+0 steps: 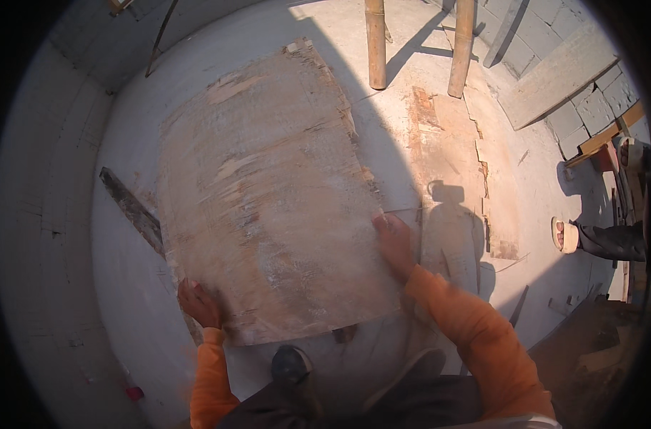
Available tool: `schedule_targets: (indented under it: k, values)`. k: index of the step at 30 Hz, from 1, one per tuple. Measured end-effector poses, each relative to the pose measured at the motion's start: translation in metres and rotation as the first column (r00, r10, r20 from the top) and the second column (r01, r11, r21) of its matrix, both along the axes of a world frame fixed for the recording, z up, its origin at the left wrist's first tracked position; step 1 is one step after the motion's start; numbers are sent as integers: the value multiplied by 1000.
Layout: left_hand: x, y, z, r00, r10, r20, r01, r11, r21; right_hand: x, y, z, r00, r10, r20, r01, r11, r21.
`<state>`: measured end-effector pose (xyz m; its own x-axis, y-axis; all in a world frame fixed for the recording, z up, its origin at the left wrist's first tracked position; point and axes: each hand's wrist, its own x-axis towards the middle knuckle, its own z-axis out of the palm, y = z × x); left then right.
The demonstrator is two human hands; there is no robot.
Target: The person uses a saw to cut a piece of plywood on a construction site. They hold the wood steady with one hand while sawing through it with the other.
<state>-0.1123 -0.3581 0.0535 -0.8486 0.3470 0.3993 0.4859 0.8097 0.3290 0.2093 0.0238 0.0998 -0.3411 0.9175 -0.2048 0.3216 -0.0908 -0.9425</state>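
A large, worn plywood sheet (268,207) with a peeling, scuffed face and a ragged right edge spreads out in front of me. My left hand (199,303) is closed on its left edge, close to the near corner. Farther up, on the opposite edge, my right hand (395,243) grips the sheet, its thumb side showing and some fingers hidden. Beneath the sheet's left side a dark wooden plank (132,211) sticks out. The near edge of the sheet lies just ahead of my dark shoe (291,365).
Right of the sheet, a second broken board (454,179) lies in sunlight. Two bamboo poles (376,46) stand beyond. A wide plank (558,79) leans on the block wall (46,179). Another person's foot in a pale sandal (565,236) is at right, near scrap wood (601,357).
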Motion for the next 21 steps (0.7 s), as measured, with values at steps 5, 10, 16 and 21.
schedule_targets:
  k: [5, 10, 16, 21]
  values:
    - [145, 164, 59, 475, -792, 385, 878, 459, -138, 1, 13, -15, 995, 73, -66, -84, 979, -187]
    - [174, 189, 49, 457, -763, 457, 882, 320, -347, 81, 40, 10, 999, 24, -22, -24, 1000, -14]
    - [163, 184, 72, 469, -768, 436, 874, 334, -353, 297, 5, 97, 894, -412, 178, 360, 895, 262]
    - [177, 197, 69, 416, -785, 459, 892, 256, -372, 447, -131, 40, 510, -740, 438, 679, 659, 323]
